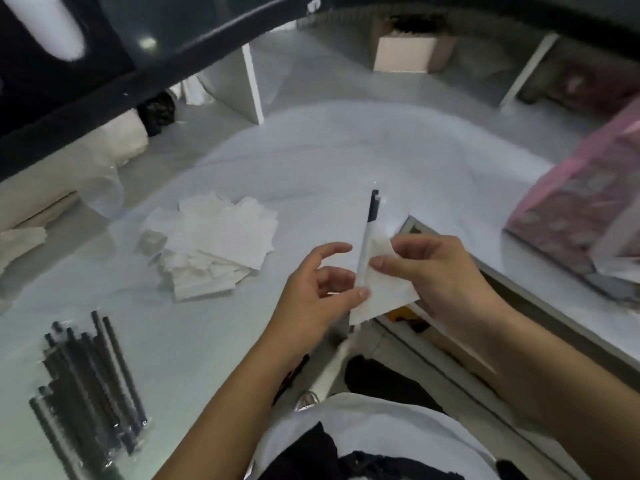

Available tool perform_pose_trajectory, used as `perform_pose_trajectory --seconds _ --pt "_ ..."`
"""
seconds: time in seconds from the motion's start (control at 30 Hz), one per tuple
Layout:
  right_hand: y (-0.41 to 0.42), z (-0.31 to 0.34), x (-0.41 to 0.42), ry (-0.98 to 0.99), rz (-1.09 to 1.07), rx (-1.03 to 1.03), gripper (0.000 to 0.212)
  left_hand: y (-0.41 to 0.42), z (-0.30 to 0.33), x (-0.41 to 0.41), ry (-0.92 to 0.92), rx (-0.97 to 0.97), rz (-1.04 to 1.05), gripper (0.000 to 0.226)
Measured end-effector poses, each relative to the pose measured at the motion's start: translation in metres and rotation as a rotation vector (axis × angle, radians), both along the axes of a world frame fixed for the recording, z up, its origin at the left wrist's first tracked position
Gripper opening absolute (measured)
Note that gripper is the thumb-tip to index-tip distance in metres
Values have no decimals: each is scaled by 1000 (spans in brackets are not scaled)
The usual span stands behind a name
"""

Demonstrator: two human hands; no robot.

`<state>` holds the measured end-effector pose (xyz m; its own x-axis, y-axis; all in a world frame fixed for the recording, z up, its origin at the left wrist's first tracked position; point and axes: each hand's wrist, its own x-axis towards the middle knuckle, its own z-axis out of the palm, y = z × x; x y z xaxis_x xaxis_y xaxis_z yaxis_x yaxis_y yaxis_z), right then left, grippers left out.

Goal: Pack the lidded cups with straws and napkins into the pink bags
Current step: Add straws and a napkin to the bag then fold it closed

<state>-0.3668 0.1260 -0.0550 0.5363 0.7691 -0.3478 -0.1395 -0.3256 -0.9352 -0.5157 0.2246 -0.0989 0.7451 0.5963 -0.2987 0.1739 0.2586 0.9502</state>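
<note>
The step in hand looks like pairing a straw [367, 237] with a napkin [382, 294]: the right hand [429, 271] pinches both, the left hand [322, 289] thumb-steadies the straw, and next they must travel to the pink bag [581, 216] beyond the right hand.
</note>
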Motion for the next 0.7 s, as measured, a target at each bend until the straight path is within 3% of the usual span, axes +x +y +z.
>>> perform_pose_trajectory --seconds 0.17,0.37,0.53,0.7 --pt "-51 25 15 -74 -210 32 8 -29 17 41 -87 35 -147 24" --pt "-97 56 49 -58 -309 178 26 -56 56 98 -184 110 -227 25" --pt "-134 75 108 -68 -344 252 18 -85 90 169 -281 147 -278 28" --pt "-176 94 170 -264 -390 313 13 -116 106 241 -362 156 -393 28"
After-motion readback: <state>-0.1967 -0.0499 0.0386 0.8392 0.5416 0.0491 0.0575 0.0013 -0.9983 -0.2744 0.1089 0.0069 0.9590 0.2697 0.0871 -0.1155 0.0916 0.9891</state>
